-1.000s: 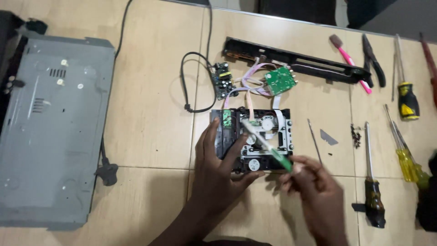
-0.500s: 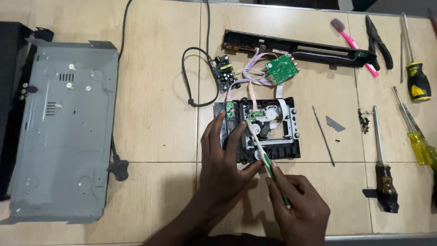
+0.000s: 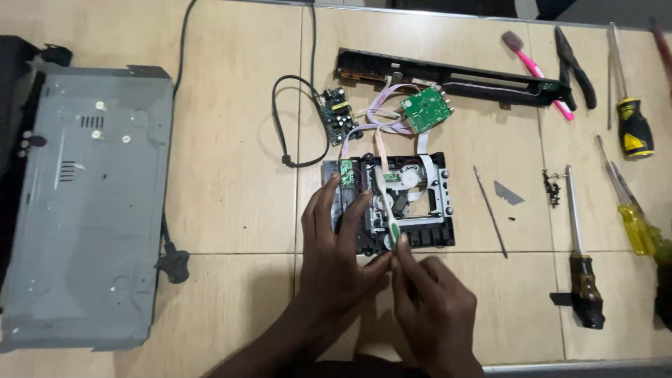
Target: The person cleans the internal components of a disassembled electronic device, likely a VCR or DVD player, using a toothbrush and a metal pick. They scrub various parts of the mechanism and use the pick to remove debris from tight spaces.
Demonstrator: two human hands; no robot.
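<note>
A black disc drive mechanism (image 3: 427,203) lies on the tan tiled table, with ribbon cables running up to a green circuit board (image 3: 425,109). My left hand (image 3: 339,245) rests flat on the drive's left side, fingers spread over it. My right hand (image 3: 430,311) grips the green and white handle of a toothbrush (image 3: 386,210), whose head lies on the mechanism near the small green board (image 3: 347,171) and the lens area. The two hands touch at the drive's front edge.
A grey metal chassis cover (image 3: 84,210) lies at left. A small power board (image 3: 334,114) with a black cable, a long black front panel (image 3: 448,77), a pink brush (image 3: 535,66), pliers (image 3: 577,66), several screwdrivers (image 3: 630,126) and loose screws (image 3: 551,189) lie around.
My right hand has moved left and closer to the drive, swinging the toothbrush from a slant to nearly upright over the mechanism. My left hand stays on the drive.
</note>
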